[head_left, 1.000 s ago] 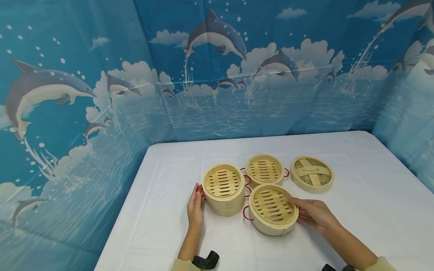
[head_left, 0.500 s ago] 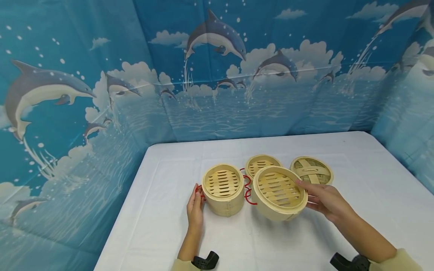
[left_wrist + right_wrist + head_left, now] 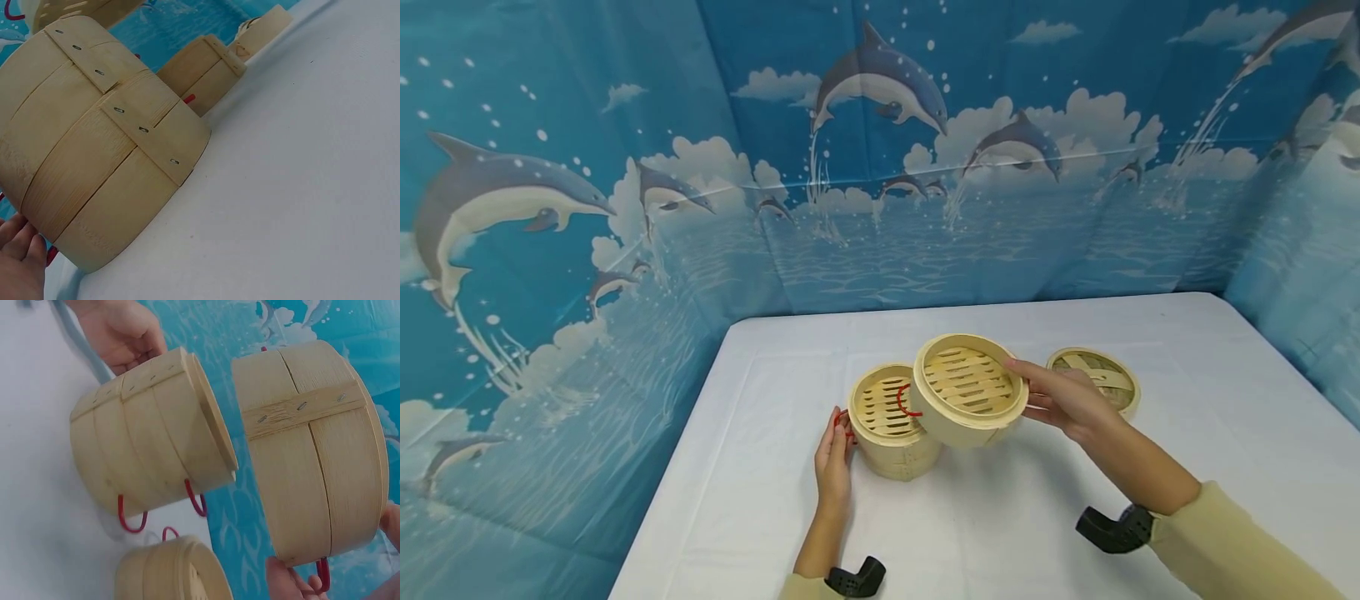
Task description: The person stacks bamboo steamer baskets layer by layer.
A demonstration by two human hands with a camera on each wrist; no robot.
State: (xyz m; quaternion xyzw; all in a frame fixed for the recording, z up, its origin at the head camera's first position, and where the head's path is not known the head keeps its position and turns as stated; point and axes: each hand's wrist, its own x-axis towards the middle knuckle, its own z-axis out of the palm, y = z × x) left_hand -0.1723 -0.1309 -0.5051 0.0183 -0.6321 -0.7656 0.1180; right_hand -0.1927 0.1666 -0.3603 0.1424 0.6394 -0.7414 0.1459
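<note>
I've got the right hand (image 3: pixel 1067 402) clamped on a tilted bamboo basket (image 3: pixel 968 427), mid-frame in head view, clear of the basket stack (image 3: pixel 895 458) at centre-left, whose left side my left hand (image 3: pixel 832 467) touches, can't tell if gripping.

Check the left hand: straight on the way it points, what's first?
Likely the red handle on the stacked baskets, right by the left hand. Past that, the white table looks free to the dolphin curtain, though depth is hard to judge.
</note>
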